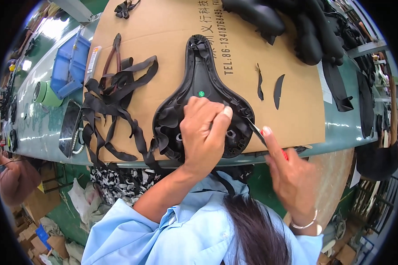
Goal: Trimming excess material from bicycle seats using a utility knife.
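Observation:
A black bicycle saddle lies underside up on a cardboard sheet, its narrow nose pointing away from me. Its cover edge is folded inward in wrinkles around the rim, and a small green round sticker sits on the base. My left hand is closed over the saddle's wide rear part; whatever its fingers pinch is hidden beneath them. My right hand, slightly blurred, grips a slim knife with a red handle. The blade's tip touches or nearly touches the folded cover at the saddle's right rim.
Black trimmed strips lie tangled left of the saddle, beside pliers. Two thin offcuts lie at right. Black saddle covers pile up at far right. A blue bin, green tape roll and phone stand left of the cardboard.

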`<state>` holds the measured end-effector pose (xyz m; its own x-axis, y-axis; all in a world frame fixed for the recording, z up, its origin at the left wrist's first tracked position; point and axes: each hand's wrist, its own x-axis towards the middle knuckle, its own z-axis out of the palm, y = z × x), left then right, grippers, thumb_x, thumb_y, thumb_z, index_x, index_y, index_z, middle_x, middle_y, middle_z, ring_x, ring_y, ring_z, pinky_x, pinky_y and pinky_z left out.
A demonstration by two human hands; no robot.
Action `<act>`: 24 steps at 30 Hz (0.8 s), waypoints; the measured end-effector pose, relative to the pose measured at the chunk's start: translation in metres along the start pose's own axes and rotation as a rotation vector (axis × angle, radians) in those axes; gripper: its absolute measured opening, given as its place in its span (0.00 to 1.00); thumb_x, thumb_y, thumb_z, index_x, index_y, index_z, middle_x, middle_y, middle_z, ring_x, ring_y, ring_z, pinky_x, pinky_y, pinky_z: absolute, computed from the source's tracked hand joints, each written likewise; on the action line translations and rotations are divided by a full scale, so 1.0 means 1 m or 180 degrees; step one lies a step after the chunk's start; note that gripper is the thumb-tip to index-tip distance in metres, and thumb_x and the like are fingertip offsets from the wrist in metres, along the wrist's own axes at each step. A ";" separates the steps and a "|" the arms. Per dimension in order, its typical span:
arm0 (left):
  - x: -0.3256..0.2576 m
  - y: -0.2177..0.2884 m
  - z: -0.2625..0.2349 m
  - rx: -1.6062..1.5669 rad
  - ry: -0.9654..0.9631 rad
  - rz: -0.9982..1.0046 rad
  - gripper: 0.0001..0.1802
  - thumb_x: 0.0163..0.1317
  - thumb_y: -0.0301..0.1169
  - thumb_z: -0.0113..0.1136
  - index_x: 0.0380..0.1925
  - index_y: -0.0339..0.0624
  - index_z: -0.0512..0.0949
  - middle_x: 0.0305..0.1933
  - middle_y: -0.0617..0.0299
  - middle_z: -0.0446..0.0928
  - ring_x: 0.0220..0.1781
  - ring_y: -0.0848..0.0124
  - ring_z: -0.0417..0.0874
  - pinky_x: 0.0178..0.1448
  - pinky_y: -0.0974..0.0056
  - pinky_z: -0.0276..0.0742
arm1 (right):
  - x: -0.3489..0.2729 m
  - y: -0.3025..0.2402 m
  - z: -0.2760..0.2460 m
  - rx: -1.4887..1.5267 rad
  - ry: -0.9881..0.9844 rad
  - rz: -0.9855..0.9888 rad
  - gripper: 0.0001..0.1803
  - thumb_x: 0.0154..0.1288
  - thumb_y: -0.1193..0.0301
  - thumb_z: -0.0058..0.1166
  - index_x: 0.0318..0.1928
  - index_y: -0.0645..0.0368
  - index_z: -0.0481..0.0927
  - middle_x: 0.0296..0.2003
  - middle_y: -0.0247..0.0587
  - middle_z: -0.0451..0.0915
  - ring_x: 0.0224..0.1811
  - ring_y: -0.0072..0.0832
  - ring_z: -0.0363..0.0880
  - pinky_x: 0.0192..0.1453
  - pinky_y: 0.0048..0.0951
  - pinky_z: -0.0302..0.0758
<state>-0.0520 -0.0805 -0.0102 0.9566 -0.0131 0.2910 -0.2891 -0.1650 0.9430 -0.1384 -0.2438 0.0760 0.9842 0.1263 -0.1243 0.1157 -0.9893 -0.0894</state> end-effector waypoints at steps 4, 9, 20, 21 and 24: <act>-0.008 -0.010 0.003 -0.0931 0.0541 0.0022 0.05 0.68 0.26 0.52 0.33 0.36 0.74 0.38 0.68 0.69 0.37 0.80 0.64 0.43 0.71 0.62 | -0.030 -0.023 0.050 0.0775 0.0580 0.0483 0.33 0.62 0.71 0.57 0.69 0.49 0.66 0.19 0.39 0.67 0.15 0.34 0.70 0.20 0.34 0.67; -0.006 0.017 -0.013 -0.1296 0.0231 -0.0561 0.06 0.70 0.26 0.50 0.35 0.35 0.74 0.44 0.63 0.72 0.47 0.76 0.69 0.53 0.72 0.62 | -0.003 -0.002 0.049 0.1049 0.1001 0.0404 0.31 0.62 0.71 0.57 0.67 0.46 0.69 0.18 0.41 0.68 0.16 0.36 0.70 0.22 0.37 0.67; 0.137 0.013 -0.010 -0.1236 -0.1680 -0.0329 0.12 0.74 0.35 0.45 0.33 0.40 0.68 0.22 0.65 0.70 0.22 0.77 0.71 0.28 0.72 0.66 | 0.062 0.014 0.053 0.2246 0.0898 0.0069 0.27 0.66 0.73 0.52 0.66 0.45 0.69 0.27 0.49 0.79 0.22 0.40 0.76 0.29 0.35 0.73; 0.138 0.013 -0.009 -0.2116 -0.0980 -0.0511 0.15 0.74 0.38 0.46 0.29 0.41 0.67 0.19 0.67 0.66 0.19 0.80 0.69 0.24 0.73 0.63 | 0.053 0.005 0.056 0.2169 0.1036 0.0175 0.28 0.66 0.73 0.52 0.66 0.45 0.68 0.25 0.48 0.78 0.21 0.40 0.75 0.28 0.36 0.72; 0.144 0.011 -0.021 -0.2551 -0.0561 -0.0243 0.12 0.73 0.36 0.48 0.32 0.40 0.70 0.19 0.67 0.69 0.20 0.80 0.70 0.24 0.74 0.63 | 0.042 0.002 0.054 0.1846 0.1056 0.0434 0.28 0.66 0.73 0.52 0.67 0.46 0.68 0.22 0.46 0.76 0.20 0.38 0.75 0.25 0.36 0.69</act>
<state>0.0816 -0.0636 0.0457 0.9469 -0.1960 0.2548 -0.0970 0.5815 0.8078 -0.1043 -0.2366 0.0168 0.9846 -0.1174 0.1293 -0.0118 -0.7836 -0.6211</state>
